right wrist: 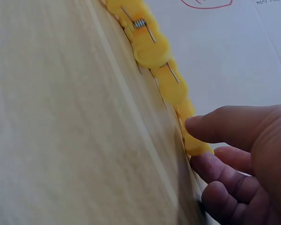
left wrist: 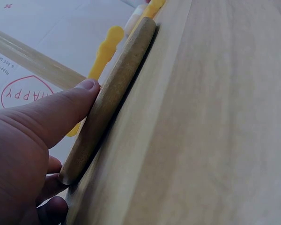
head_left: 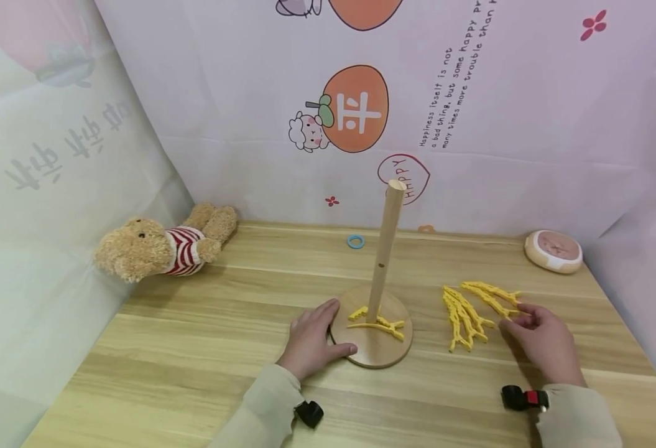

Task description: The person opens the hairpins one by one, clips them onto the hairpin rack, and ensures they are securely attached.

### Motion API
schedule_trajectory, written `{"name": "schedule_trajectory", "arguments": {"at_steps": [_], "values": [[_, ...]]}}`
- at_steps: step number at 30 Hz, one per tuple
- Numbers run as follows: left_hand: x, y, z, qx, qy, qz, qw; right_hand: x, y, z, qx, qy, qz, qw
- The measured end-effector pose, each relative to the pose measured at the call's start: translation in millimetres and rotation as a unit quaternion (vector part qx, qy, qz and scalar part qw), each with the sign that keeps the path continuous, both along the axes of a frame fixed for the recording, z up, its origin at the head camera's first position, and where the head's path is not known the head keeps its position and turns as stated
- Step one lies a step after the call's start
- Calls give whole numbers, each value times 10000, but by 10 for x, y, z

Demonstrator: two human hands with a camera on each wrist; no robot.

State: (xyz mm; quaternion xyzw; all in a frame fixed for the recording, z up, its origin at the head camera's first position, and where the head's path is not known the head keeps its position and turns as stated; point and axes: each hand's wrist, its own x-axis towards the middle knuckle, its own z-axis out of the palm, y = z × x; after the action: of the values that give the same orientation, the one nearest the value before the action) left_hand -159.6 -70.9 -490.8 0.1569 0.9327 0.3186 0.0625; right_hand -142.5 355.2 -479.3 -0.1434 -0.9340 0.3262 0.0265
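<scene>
A round wooden base [head_left: 367,353] carries an upright wooden dowel [head_left: 387,242]. My left hand [head_left: 309,341] holds the base at its left edge, the thumb on top and the other fingers along the rim. Yellow alligator hair clips [head_left: 392,330] lie on the base around the foot of the dowel. To the right, several more yellow hair clips [head_left: 462,314] are fanned out on the table. My right hand [head_left: 548,342] pinches the near end of a yellow hair clip [right wrist: 193,138] between thumb and fingers; metal springs show on its neighbours in the right wrist view.
A teddy bear [head_left: 143,249] in a striped top lies at the back left of the wooden table [head_left: 193,367]. Behind the dowel is a small blue ring [head_left: 355,241]. An oval white-and-pink case [head_left: 554,251] sits at the back right. Printed cloth [head_left: 238,112] hangs behind and at both sides.
</scene>
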Motion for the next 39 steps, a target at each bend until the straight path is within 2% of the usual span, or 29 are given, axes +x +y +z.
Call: {"name": "schedule_trajectory", "arguments": {"at_steps": [3, 6, 9, 12, 16, 22, 34, 39], "values": [[1, 0, -1, 2, 5, 0, 10000, -1, 26, 3, 108, -101, 43, 9999], [1, 0, 0, 11, -8, 5, 10000, 8, 39, -14, 91, -8, -39, 10000], [2, 1, 3, 15, -5, 4, 10000, 29, 50, -51, -273, 240, -334, 9988], [2, 2, 5, 13, 12, -1, 10000, 49, 46, -77, -778, 533, -641, 9935], [3, 3, 6, 19, 17, 0, 10000, 55, 21, -66, -1191, 830, -722, 9868], [2, 0, -4, 7, 32, 5, 10000, 46, -26, 0, -1143, 1123, -498, 9858], [4, 5, 13, 33, -43, 32, 10000, 49, -185, 78, -774, 1260, -103, 9890], [6, 2, 9, 36, -11, 24, 10000, 44, -261, 97, -535, 1220, 248, 9908]]}}
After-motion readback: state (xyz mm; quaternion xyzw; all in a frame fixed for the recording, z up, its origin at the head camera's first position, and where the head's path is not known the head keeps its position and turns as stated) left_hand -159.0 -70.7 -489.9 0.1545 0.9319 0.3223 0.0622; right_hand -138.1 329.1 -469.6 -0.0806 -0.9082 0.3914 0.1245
